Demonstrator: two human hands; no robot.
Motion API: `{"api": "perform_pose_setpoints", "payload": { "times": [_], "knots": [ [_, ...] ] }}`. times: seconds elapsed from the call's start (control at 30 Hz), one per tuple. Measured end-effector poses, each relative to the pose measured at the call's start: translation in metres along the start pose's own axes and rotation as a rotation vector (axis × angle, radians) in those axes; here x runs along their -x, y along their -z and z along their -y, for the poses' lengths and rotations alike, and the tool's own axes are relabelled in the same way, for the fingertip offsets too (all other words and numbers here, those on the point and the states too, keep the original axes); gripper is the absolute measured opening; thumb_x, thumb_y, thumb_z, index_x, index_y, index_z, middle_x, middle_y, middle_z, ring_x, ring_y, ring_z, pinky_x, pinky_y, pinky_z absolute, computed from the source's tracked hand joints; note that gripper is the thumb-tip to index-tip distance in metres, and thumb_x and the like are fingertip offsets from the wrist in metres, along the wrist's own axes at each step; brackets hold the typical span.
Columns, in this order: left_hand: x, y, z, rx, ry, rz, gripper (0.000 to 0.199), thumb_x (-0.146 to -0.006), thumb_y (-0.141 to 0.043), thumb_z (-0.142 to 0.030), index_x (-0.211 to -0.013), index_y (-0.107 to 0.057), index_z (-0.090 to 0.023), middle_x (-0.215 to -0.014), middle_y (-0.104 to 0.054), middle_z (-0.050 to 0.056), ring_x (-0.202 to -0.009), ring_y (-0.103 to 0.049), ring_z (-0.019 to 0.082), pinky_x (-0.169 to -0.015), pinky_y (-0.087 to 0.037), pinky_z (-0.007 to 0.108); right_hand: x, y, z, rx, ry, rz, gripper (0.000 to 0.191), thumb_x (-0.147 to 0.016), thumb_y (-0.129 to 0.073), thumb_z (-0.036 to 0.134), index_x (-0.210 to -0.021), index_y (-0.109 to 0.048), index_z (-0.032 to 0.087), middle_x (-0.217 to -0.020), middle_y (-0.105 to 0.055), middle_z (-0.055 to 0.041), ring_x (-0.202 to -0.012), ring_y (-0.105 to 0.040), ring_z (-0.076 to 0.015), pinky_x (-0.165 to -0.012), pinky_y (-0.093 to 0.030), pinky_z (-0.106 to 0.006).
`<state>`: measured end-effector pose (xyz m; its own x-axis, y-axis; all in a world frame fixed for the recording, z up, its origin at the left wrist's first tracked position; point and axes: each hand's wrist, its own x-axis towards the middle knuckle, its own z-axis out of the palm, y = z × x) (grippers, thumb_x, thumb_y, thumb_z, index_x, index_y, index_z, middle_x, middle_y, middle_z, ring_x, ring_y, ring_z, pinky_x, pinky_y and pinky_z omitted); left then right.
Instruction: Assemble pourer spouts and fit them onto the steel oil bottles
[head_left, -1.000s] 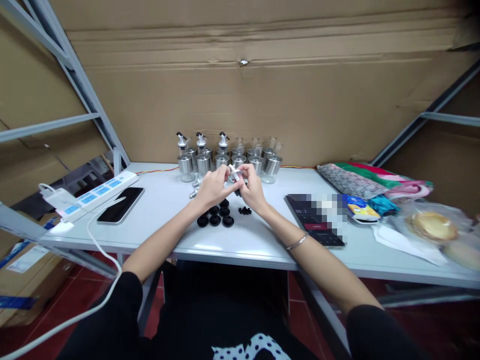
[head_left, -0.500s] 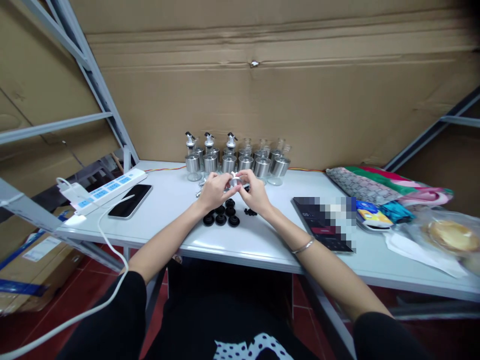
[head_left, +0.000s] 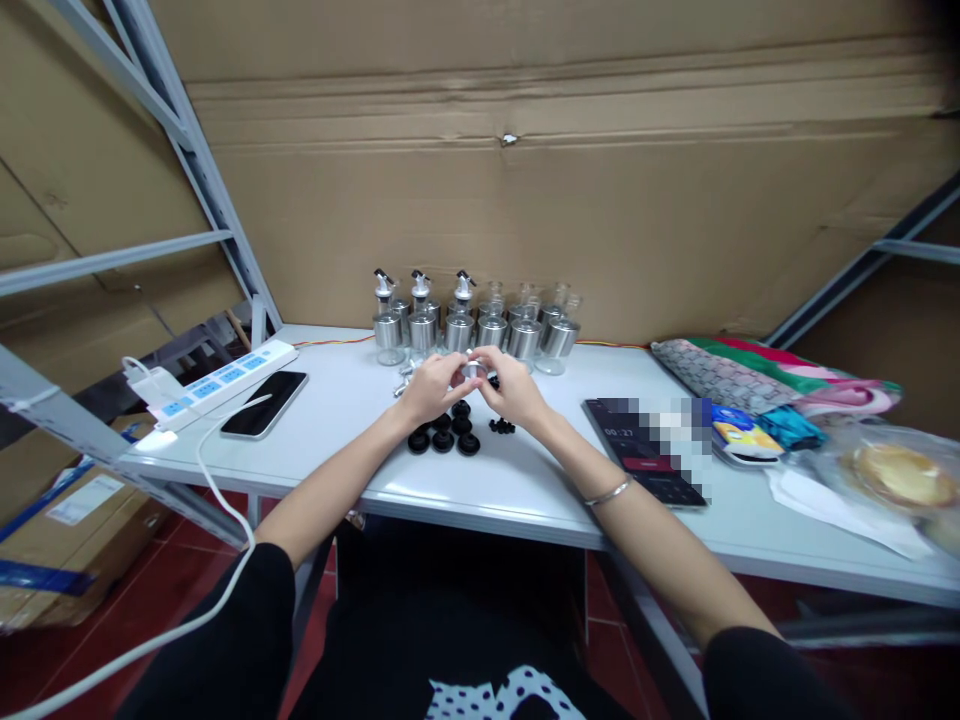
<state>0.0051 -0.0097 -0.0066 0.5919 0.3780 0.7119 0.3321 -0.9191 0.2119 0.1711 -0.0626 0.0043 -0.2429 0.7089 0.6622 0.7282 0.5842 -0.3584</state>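
Two hands, left (head_left: 431,388) and right (head_left: 512,388), grip one silver part (head_left: 472,370) between their fingers above the counter (head_left: 337,400). Black caps (head_left: 442,440) lie nearer the body; bottles (head_left: 491,335) stand behind the part.

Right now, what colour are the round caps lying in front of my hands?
The round caps are black, seen best in the head view.

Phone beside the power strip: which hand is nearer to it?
The left. The left hand is to the right of the phone, with tabletop between them; the right hand is farther right, beyond the left hand.
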Motion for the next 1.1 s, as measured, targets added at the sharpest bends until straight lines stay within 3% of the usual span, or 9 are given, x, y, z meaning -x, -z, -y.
{"api": "perform_pose_setpoints", "payload": {
  "times": [0.2,0.37,0.47,0.57,0.7,0.83,1.1],
  "knots": [
    [0.0,0.0,0.005,0.002,-0.044,0.0,0.039,-0.094,-0.039,-0.054,-0.101,-0.051,-0.017,-0.082,-0.06,0.002,-0.07,-0.058,0.015,-0.072,-0.045,0.028,-0.003,0.006,-0.002,0.011,0.06,-0.054,0.022,-0.081,-0.049,0.018,-0.103,-0.05,0.021,-0.083,-0.067,-0.0044,-0.072,-0.062,-0.0193,-0.076,-0.044,-0.032],
    [0.001,-0.001,0.01,0.034,-0.036,-0.043,0.029,-0.092,-0.05,-0.046,-0.104,-0.046,-0.02,-0.093,-0.058,0.003,-0.072,-0.058,0.013,-0.072,-0.047,0.027,-0.004,0.013,-0.012,0.038,-0.003,-0.039,0.013,-0.082,-0.057,0.024,-0.094,-0.053,0.021,-0.081,-0.066,-0.0042,-0.071,-0.061,-0.0184,-0.074,-0.044,-0.03],
    [0.001,-0.003,0.012,0.071,-0.07,-0.121,0.026,-0.09,-0.056,-0.041,-0.101,-0.044,-0.02,-0.106,-0.057,0.007,-0.075,-0.058,0.011,-0.074,-0.049,0.027,-0.004,0.017,-0.024,0.099,-0.043,0.081,0.007,-0.081,-0.056,0.019,-0.089,-0.057,0.019,-0.08,-0.067,-0.0047,-0.072,-0.06,-0.0181,-0.07,-0.042,-0.028],
    [0.002,-0.003,0.012,0.08,-0.088,-0.182,0.021,-0.088,-0.059,-0.031,-0.096,-0.043,-0.02,-0.107,-0.058,0.008,-0.085,-0.06,0.013,-0.076,-0.049,0.026,-0.005,0.021,-0.035,0.111,-0.11,0.221,0.012,-0.08,-0.052,0.012,-0.083,-0.063,0.017,-0.076,-0.068,-0.0052,-0.069,-0.06,-0.0174,-0.066,-0.041,-0.027],
    [0.003,-0.002,0.011,0.076,-0.048,-0.12,0.019,-0.083,-0.053,-0.014,-0.1,-0.045,-0.019,-0.102,-0.061,0.006,-0.086,-0.06,0.014,-0.077,-0.049,0.026,-0.005,0.027,-0.038,0.019,-0.244,0.414,0.011,-0.075,-0.059,0.013,-0.074,-0.069,0.016,-0.072,-0.071,-0.0039,-0.067,-0.062,-0.0166,-0.065,-0.042,-0.026],
    [0.003,-0.002,0.008,0.038,-0.005,-0.039,0.022,-0.079,-0.051,-0.011,-0.099,-0.049,-0.019,-0.094,-0.061,0.004,-0.081,-0.06,0.014,-0.076,-0.049,0.026,-0.005,0.031,-0.032,-0.099,-0.29,0.631,0.008,-0.071,-0.066,0.019,-0.068,-0.073,0.018,-0.07,-0.073,-0.0016,-0.065,-0.062,-0.016,-0.063,-0.043,-0.026],
    [0.004,-0.003,0.005,0.026,-0.016,-0.037,0.019,-0.08,-0.052,-0.015,-0.099,-0.052,-0.019,-0.086,-0.06,0.002,-0.076,-0.059,0.013,-0.071,-0.048,0.025,-0.001,0.02,-0.031,-0.129,-0.337,0.717,0.006,-0.065,-0.07,0.015,-0.067,-0.075,0.018,-0.065,-0.073,-0.001,-0.062,-0.064,-0.0155,-0.061,-0.045,-0.025]
  ]
}}
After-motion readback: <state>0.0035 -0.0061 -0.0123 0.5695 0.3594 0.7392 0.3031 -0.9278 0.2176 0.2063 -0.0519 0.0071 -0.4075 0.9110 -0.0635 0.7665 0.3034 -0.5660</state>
